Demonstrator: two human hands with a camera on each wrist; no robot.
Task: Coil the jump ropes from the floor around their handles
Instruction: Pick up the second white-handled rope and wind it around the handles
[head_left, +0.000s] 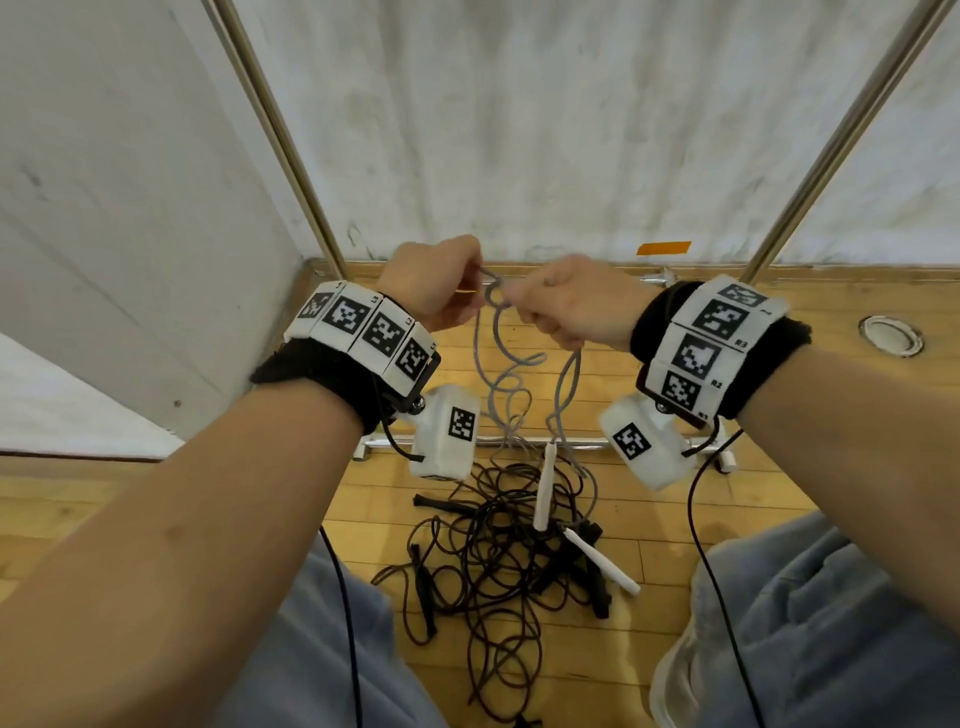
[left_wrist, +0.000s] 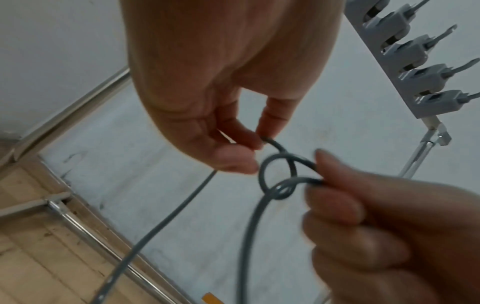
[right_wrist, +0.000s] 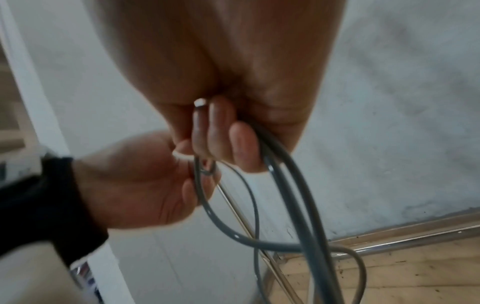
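Closest in, grey trouser legs (head_left: 841, 623) at the bottom edge and a pale shoe (head_left: 675, 670) on the right. Just past the knees, down on the wooden floor (head_left: 675, 525), a messy tangle of dark jump ropes (head_left: 498, 571) with black handles (head_left: 423, 597) poking out left and right of the pile. Mixed into that heap, two white handles (head_left: 602, 561), one lying flat and pointing near-right, the other (head_left: 544, 488) dangling more or less upright off the grey rope (head_left: 511, 369). Grey rope held up in the air above the pile, hanging in loose curls down to those white handles. Left hand (head_left: 434, 283) pinching the rope between thumb and fingertips, clear enough in the left wrist view where the fingers (left_wrist: 272, 123) close on the cord (left_wrist: 275, 174) right beside a small pretzel-like knot. Right hand (head_left: 566, 304) just beside it, fingers curled round the other side of that knot, plus a couple of strands running down out of the fist in the right wrist view (right_wrist: 285, 185). Both hands nearly touching, wrists wearing black bands with marker blocks. Further back, a chrome rack base (head_left: 519, 441) across the floor and two slanting metal poles (head_left: 280, 140) going up. Farthest off, a white sheet-like backdrop (head_left: 545, 130) with a bit of orange tape (head_left: 663, 248) low on it, and a round metal floor fitting (head_left: 891, 335) off to the right.
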